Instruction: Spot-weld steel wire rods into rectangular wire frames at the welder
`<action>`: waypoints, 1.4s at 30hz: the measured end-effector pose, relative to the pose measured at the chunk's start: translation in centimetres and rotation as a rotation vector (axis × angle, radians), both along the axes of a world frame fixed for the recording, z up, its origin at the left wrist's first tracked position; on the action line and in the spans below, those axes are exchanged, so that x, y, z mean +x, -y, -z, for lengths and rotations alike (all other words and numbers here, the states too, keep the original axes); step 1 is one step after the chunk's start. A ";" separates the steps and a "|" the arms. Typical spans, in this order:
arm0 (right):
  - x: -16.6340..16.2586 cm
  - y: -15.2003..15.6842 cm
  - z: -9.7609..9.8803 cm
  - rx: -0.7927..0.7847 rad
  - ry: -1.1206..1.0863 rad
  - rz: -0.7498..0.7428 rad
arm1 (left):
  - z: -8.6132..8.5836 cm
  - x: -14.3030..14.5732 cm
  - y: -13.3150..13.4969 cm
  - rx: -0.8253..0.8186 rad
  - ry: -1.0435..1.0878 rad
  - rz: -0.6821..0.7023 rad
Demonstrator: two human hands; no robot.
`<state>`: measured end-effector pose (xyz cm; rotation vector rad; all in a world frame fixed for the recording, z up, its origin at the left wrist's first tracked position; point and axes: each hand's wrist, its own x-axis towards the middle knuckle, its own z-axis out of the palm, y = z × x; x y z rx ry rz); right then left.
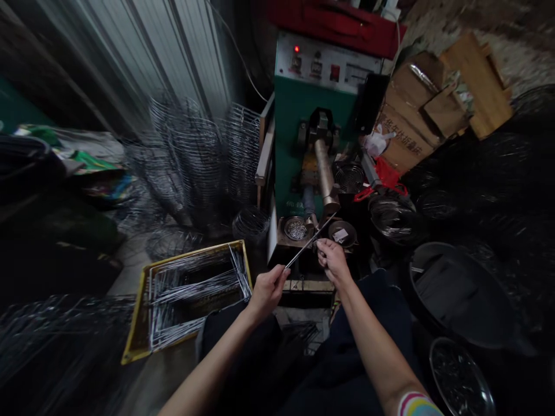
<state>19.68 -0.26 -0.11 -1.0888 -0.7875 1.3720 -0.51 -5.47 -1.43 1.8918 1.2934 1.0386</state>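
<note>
My left hand (267, 290) is closed on the near end of a thin metal rod (303, 247), which slants up and away to the right. The rod's far end reaches the tip of the thick metal arm (325, 173) of a green machine (288, 144). Beside the rod's middle, my right hand (333, 261) is closed in a pinch. What its fingertips hold is too small to make out. Just beyond my hands are a round dish of small metal pieces (296, 229) and a dark dish (349, 232) with a pale scrap in it.
At my left stands a yellow crate (139, 312) of metal rods. Wire ring stacks (195, 156) rise behind it. Cardboard boxes (403, 127) lean back right, a red plastic bag (387, 176) below them. A large black tub (459, 294) sits at my right.
</note>
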 end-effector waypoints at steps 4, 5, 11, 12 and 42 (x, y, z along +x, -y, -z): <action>0.2 -0.4 -0.1 0.004 -0.015 0.010 | 0.0 0.3 -0.4 0.003 0.014 0.021; 0.2 -0.5 -0.2 0.005 -0.014 0.014 | 0.0 0.3 -0.5 0.002 0.018 0.025; 0.5 -1.1 -0.2 0.026 -0.021 0.031 | -0.2 0.8 -1.1 -0.006 0.047 0.031; 0.5 -1.2 -0.2 0.028 -0.024 0.032 | -0.3 0.9 -1.1 -0.006 0.053 0.031; 3.2 -2.7 -0.9 0.046 0.073 0.072 | -0.4 3.5 -3.7 0.056 0.060 0.010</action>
